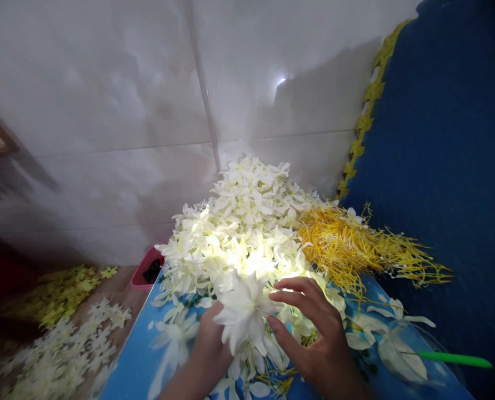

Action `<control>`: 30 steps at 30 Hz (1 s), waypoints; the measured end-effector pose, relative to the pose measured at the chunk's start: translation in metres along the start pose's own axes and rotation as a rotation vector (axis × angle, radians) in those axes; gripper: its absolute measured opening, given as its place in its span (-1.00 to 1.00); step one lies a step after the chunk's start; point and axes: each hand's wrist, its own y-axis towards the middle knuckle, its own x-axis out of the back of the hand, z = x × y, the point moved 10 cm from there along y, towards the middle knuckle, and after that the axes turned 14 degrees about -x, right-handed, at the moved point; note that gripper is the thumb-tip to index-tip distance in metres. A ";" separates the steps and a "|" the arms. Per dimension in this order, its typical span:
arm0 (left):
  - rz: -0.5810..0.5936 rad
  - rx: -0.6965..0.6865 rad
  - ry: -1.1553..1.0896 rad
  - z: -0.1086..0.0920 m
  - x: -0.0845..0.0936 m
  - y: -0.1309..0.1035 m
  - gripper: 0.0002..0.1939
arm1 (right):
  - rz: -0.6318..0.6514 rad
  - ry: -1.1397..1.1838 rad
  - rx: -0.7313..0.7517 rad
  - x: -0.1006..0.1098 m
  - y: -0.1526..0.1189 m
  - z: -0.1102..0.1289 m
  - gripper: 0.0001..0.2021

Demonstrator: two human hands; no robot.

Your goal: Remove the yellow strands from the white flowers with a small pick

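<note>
A white many-petalled flower (247, 311) faces up at the bottom centre, held by my left hand (211, 339), whose fingers are mostly hidden behind the petals. Just right of the flower is my right hand (316, 333), its fingers apart and curved toward the petals, with nothing seen between them. Behind both hands a large heap of white petal pieces (247, 205) rises against the wall. Yellow thin strands (347, 244) lie in a pile right of the heap. More white flower pieces lie around and below my hands on the blue table (136, 355).
A green-handled tool (455, 358) lies at the right beside a white round piece (402, 355). A pink basin (141, 272) stands left of the table. White pieces (68, 350) and yellow-green pieces (70, 291) lie on the floor. A blue mat (447, 139) stands at the right.
</note>
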 end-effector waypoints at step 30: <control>0.065 0.010 -0.038 -0.006 -0.007 0.010 -0.87 | -0.017 0.202 -0.046 -0.005 0.010 0.015 -0.81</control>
